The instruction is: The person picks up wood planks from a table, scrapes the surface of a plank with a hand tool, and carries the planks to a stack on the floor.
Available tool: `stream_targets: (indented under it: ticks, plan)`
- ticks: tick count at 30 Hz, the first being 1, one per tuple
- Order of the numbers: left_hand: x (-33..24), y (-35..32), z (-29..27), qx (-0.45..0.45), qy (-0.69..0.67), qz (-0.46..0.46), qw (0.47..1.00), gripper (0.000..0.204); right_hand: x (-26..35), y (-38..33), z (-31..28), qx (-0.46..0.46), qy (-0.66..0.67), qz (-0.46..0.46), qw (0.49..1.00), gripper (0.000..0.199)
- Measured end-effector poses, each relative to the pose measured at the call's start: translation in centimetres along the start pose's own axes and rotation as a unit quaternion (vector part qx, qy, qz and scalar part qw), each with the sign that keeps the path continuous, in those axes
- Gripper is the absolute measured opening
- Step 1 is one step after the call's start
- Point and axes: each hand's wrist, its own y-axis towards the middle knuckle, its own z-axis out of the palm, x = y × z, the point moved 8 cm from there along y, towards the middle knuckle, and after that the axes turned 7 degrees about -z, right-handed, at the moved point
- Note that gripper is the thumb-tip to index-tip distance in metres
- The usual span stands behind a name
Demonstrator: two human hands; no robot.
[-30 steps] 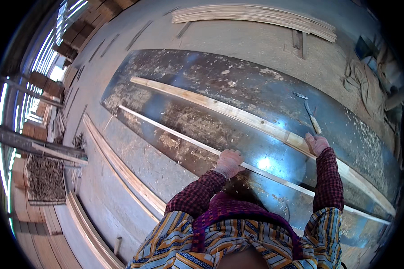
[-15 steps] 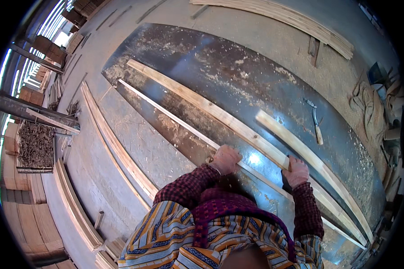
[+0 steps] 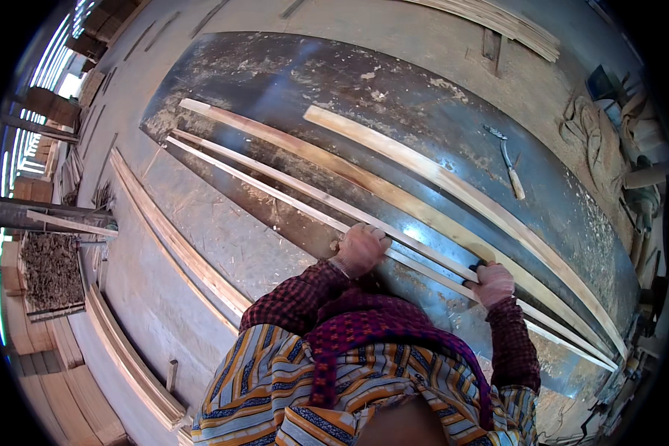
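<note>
Both my hands wear pale, pinkish gloves. My left hand (image 3: 364, 250) has its fingers curled over the narrow wooden strips nearest me, at mid-length. Further right, my right hand (image 3: 492, 283) grips the second narrow strip (image 3: 290, 180) with its fingers bent round it; a small dark patch shows at those fingers, too unclear to name. The nearest narrow strip (image 3: 264, 192) runs almost parallel, a slim gap away. Beyond them lie a wider wooden plank (image 3: 357, 181) and, farther off, another plank (image 3: 424, 169). All rest on a dark, dusty metal-looking tabletop (image 3: 275, 82).
A hatchet-like tool with a pale handle (image 3: 513, 178) lies at the table's far right. Long strips (image 3: 182, 234) lie on the floor at left, with stacked boards (image 3: 67, 368) farther left. Another strip pile (image 3: 490, 18) stands at the back. Crumpled sacking (image 3: 591, 130) sits at right.
The farthest plank has slid leftward. A second narrow strip now shows beside the nearest one, and my right hand has moved from the wider plank to it. The view has shifted slightly.
</note>
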Motion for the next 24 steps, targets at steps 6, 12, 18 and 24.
stream_targets:
  ticks: [6,12,18,24]
  plan:
    - [-3.0,1.1,-5.8,-0.130,0.023,0.063,0.989,0.044,-2.3,-1.4,0.5,0.055,0.120,-0.007,0.991,0.042]
    - [-2.0,1.2,0.7,0.115,0.046,0.009,0.992,0.054,-1.5,0.3,-3.5,-0.111,0.004,0.033,0.993,0.044]
    - [-2.6,1.0,-0.8,0.062,0.054,0.013,0.997,0.056,-2.1,5.7,-1.6,-0.025,0.027,0.110,0.993,0.050]
    - [-2.2,0.7,-0.9,0.055,0.064,0.005,0.996,0.057,1.2,4.2,-4.1,0.017,-0.004,0.062,0.998,0.056]
